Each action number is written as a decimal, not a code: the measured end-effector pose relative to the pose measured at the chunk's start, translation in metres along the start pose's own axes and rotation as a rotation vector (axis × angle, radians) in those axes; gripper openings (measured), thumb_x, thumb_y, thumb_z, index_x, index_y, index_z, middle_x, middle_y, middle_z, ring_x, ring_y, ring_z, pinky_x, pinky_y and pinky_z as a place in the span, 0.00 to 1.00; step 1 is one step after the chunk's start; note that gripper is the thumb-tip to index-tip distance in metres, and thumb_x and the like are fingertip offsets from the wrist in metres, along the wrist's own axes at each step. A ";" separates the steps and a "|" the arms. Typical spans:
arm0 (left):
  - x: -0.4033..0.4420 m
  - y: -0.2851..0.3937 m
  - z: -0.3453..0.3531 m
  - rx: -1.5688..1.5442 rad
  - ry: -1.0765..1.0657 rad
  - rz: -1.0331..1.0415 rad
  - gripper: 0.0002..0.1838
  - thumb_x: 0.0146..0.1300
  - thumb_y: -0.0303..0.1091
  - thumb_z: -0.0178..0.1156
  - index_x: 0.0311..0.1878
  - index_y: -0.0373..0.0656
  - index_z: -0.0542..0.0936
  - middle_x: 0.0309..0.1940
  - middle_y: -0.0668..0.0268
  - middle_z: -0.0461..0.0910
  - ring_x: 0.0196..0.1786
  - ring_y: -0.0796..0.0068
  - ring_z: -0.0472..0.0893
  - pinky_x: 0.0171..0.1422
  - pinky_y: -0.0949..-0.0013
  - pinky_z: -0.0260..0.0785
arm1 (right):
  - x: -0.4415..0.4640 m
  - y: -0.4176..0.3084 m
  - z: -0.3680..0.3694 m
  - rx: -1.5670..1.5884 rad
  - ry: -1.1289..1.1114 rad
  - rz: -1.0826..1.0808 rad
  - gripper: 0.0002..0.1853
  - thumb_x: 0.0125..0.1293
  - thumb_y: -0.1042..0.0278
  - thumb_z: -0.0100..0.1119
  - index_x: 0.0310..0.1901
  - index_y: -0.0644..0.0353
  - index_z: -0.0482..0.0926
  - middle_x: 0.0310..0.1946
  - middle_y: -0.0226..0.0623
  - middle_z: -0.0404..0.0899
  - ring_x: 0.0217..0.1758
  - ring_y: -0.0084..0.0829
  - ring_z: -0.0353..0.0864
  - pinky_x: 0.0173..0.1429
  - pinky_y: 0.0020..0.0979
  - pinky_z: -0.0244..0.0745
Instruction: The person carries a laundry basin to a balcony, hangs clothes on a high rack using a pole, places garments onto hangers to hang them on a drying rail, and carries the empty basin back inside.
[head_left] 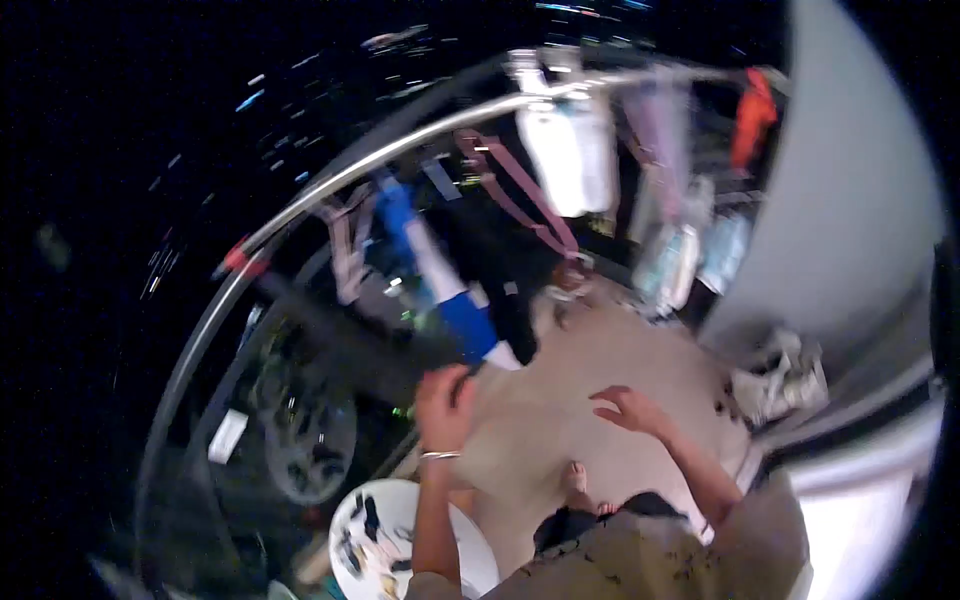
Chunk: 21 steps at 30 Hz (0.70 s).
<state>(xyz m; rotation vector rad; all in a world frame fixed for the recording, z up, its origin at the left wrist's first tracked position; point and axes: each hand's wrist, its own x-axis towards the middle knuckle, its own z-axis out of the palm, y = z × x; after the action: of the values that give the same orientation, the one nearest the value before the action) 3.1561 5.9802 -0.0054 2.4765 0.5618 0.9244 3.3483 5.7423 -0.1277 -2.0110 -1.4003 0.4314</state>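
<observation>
My left hand (445,410), with a silver bracelet on the wrist, is raised in front of the railing, its fingers loosely bent and a gap showing beside the thumb. I make out nothing held in it. Near its fingertips hang a blue and white cloth (465,320) and a black garment (510,310). My right hand (630,408) hovers over the floor, fingers apart and slightly curved, touching nothing. Motion blurs the hanging things.
A curved metal rail (400,148) carries white cloths (565,150), a pink strap-like item (520,195) and an orange-red item (752,120). A round white table (375,570) with small dark items stands lower left. A pale bundle (785,380) lies at right by a grey wall (850,190).
</observation>
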 end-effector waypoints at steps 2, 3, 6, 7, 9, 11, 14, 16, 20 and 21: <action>0.030 0.025 -0.012 -0.307 -0.078 -0.091 0.08 0.55 0.28 0.56 0.38 0.38 0.76 0.38 0.60 0.77 0.43 0.71 0.76 0.52 0.69 0.66 | -0.018 0.026 -0.001 0.011 -0.005 0.175 0.20 0.58 0.53 0.51 0.47 0.56 0.73 0.42 0.40 0.75 0.47 0.39 0.73 0.51 0.36 0.67; 0.041 0.027 -0.007 -0.440 -0.168 -0.056 0.08 0.55 0.26 0.55 0.39 0.37 0.75 0.37 0.61 0.77 0.42 0.73 0.76 0.50 0.71 0.66 | -0.030 0.052 0.006 -0.020 -0.007 0.284 0.21 0.58 0.51 0.51 0.48 0.55 0.72 0.42 0.41 0.75 0.47 0.40 0.73 0.51 0.37 0.67; 0.030 -0.008 0.040 -0.798 -0.397 -0.176 0.08 0.56 0.24 0.54 0.40 0.36 0.74 0.35 0.62 0.77 0.40 0.72 0.76 0.47 0.72 0.68 | -0.096 0.100 0.005 -0.136 0.025 0.635 0.22 0.57 0.49 0.51 0.48 0.56 0.72 0.44 0.43 0.74 0.47 0.42 0.73 0.52 0.38 0.67; 0.015 -0.030 0.065 -0.826 -0.445 -0.235 0.08 0.57 0.25 0.54 0.40 0.36 0.74 0.35 0.62 0.78 0.39 0.73 0.77 0.46 0.71 0.69 | -0.117 0.110 0.007 -0.169 0.028 0.738 0.23 0.57 0.49 0.51 0.48 0.56 0.72 0.45 0.44 0.74 0.47 0.43 0.72 0.52 0.39 0.67; 0.002 -0.057 0.134 -0.818 -0.512 -0.369 0.08 0.57 0.27 0.56 0.39 0.36 0.74 0.33 0.63 0.78 0.36 0.74 0.77 0.43 0.72 0.70 | -0.160 0.147 -0.008 -0.112 0.157 0.869 0.23 0.56 0.48 0.51 0.48 0.55 0.73 0.44 0.43 0.74 0.47 0.43 0.72 0.51 0.39 0.67; -0.008 -0.048 0.168 -0.695 -0.585 -0.378 0.08 0.56 0.29 0.57 0.38 0.37 0.75 0.32 0.64 0.78 0.34 0.76 0.77 0.41 0.73 0.70 | -0.207 0.172 -0.014 -0.088 0.278 1.009 0.22 0.56 0.49 0.51 0.47 0.54 0.73 0.43 0.43 0.75 0.47 0.43 0.73 0.51 0.39 0.67; -0.013 -0.018 0.200 -0.489 -0.696 -0.178 0.09 0.54 0.32 0.59 0.36 0.37 0.76 0.30 0.65 0.79 0.32 0.77 0.77 0.39 0.74 0.69 | -0.273 0.217 -0.043 -0.031 0.505 1.215 0.19 0.55 0.52 0.52 0.45 0.54 0.75 0.43 0.44 0.74 0.45 0.42 0.74 0.48 0.39 0.69; 0.001 -0.003 0.222 -0.420 -0.712 -0.068 0.10 0.54 0.33 0.60 0.35 0.37 0.77 0.29 0.64 0.79 0.32 0.77 0.77 0.38 0.74 0.69 | -0.318 0.280 -0.059 -0.226 0.675 1.315 0.21 0.55 0.53 0.51 0.48 0.55 0.72 0.44 0.44 0.74 0.42 0.43 0.76 0.46 0.39 0.70; 0.042 0.065 0.232 -0.282 -0.652 -0.047 0.11 0.54 0.33 0.59 0.37 0.37 0.77 0.29 0.61 0.79 0.34 0.75 0.78 0.39 0.74 0.69 | -0.390 0.357 -0.151 -0.129 1.222 1.349 0.27 0.54 0.59 0.55 0.55 0.58 0.63 0.46 0.46 0.73 0.48 0.43 0.73 0.50 0.39 0.67; 0.047 0.080 0.241 -0.260 -0.610 -0.022 0.11 0.54 0.33 0.59 0.37 0.37 0.77 0.29 0.61 0.79 0.34 0.75 0.79 0.39 0.74 0.69 | -0.401 0.374 -0.177 -0.495 1.318 1.286 0.29 0.54 0.57 0.57 0.54 0.64 0.63 0.48 0.50 0.70 0.53 0.45 0.68 0.55 0.39 0.63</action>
<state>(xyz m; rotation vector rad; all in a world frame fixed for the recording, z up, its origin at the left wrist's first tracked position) 3.3709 5.8774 -0.1039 2.3328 0.2379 0.1815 3.5680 5.2321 -0.2824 -2.4616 0.7101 -0.7488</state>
